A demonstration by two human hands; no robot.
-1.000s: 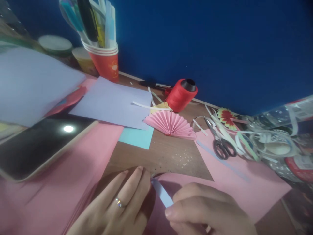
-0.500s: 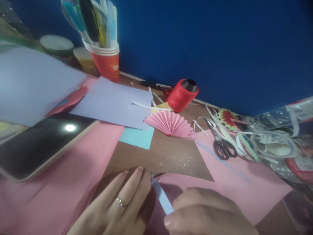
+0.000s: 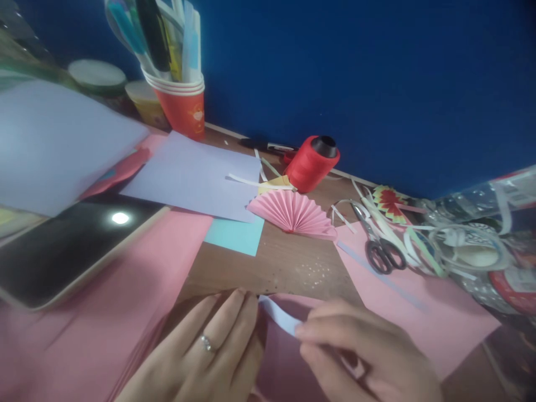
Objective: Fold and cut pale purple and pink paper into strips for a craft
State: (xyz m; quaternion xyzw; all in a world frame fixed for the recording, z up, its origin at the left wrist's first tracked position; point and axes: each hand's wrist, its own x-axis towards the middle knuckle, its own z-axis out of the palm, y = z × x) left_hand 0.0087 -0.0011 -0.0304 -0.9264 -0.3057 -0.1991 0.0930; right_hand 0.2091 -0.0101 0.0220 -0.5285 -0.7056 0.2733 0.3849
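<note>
A narrow pale paper strip (image 3: 280,317) lies over a pink sheet (image 3: 285,363) near the bottom middle. My right hand (image 3: 364,346) pinches the strip's near end between thumb and forefinger, and the strip bows slightly. At its far end, the strip meets the fingertips of my left hand (image 3: 209,346), which rests flat with fingers extended on the pink sheet's left side. A ring is on one finger. Just beyond both hands, a pleated pink paper fan (image 3: 293,213) sits on the wooden table (image 3: 234,268).
Scissors (image 3: 383,251) and rolls of tape (image 3: 469,248) lie to the right on another pink sheet (image 3: 448,324). A red thread spool (image 3: 314,164) and a red cup (image 3: 184,111) of pens stand at the back. At left are a phone (image 3: 71,251) and lilac paper (image 3: 196,176).
My right hand has moved up and slightly right, its grip turning into a clear pinch. The straight strip now bows. My left hand has stayed in place.
</note>
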